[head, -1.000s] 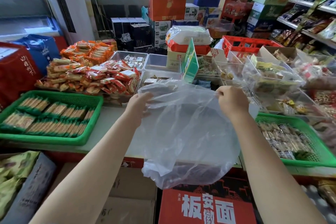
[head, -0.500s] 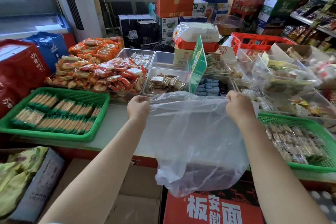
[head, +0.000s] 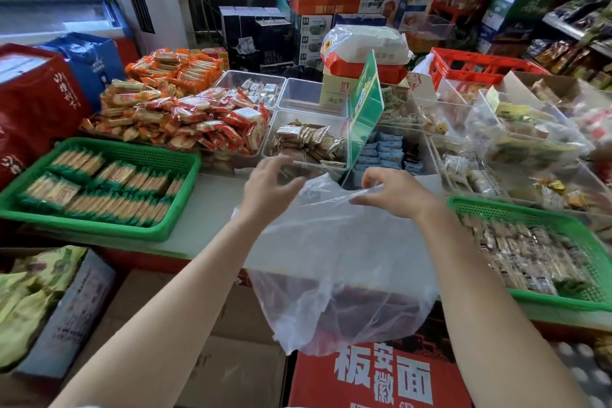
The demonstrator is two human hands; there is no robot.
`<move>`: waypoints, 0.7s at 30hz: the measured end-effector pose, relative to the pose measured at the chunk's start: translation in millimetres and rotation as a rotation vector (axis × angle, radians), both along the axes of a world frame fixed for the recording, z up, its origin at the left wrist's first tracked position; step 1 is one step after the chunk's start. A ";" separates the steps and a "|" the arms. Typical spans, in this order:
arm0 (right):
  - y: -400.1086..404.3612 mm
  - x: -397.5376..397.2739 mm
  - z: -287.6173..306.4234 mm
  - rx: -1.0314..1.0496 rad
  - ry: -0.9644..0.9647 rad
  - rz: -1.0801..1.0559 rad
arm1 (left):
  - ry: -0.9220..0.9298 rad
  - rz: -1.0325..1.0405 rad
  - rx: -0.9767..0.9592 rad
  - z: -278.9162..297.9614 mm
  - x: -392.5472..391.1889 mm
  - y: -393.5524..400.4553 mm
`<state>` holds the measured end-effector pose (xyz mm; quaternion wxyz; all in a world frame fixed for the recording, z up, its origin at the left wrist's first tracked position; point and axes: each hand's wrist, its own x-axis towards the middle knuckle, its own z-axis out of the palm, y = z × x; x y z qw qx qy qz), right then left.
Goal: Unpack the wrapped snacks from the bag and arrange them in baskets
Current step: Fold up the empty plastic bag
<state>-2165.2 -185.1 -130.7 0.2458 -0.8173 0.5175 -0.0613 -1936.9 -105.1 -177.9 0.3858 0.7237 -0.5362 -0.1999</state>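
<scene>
A clear, empty-looking plastic bag (head: 337,262) hangs over the counter's front edge. My right hand (head: 394,192) pinches its top rim near the middle. My left hand (head: 268,189) hovers just left of the rim with fingers spread and loosely curved, holding nothing. A green basket (head: 178,195) at the left holds rows of green-wrapped biscuits (head: 99,185). Another green basket (head: 563,219) at the right holds several brown wrapped snacks (head: 516,252).
Clear bins of wrapped sweets (head: 308,142) and a green sign (head: 364,109) stand behind the hands. Piles of red and orange packets (head: 185,116) lie at the back left. Cardboard boxes (head: 381,381) sit below the counter.
My left hand has let go of the bag's rim and opened. My right hand moved left toward the middle, so the bag's mouth has collapsed and hangs from that hand alone.
</scene>
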 end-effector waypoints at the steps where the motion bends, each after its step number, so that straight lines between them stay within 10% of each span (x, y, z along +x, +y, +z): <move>1: 3.9 7.4 0.8 -0.009 -0.016 0.025 | 0.044 -0.170 -0.065 8.3 -8.3 -0.5; 5: 15.3 24.7 9.8 -0.007 -0.094 0.107 | -0.179 -0.543 0.143 22.0 -29.8 -7.7; 21: 12.9 -20.4 24.4 -0.126 0.202 -0.070 | -0.988 -0.201 0.366 58.5 2.2 -3.1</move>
